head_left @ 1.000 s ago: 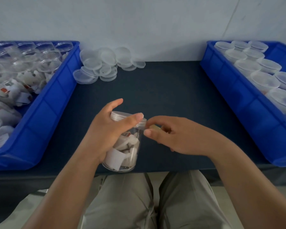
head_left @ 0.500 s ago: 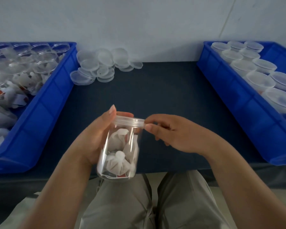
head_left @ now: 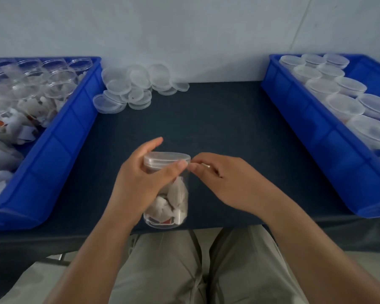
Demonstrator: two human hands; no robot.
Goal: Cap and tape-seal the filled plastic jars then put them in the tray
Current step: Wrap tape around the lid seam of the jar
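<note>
left hand (head_left: pixel 140 185) grips the capped jar (head_left: pixel 173 202) from its left, while right hand (head_left: pixel 224 183) pinches the lid (head_left: pixel 166 157) at its right edge.

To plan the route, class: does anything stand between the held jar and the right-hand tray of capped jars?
Nothing on the table does. Only the right hand, held at the lid, lies between the jar and the tray.
</note>
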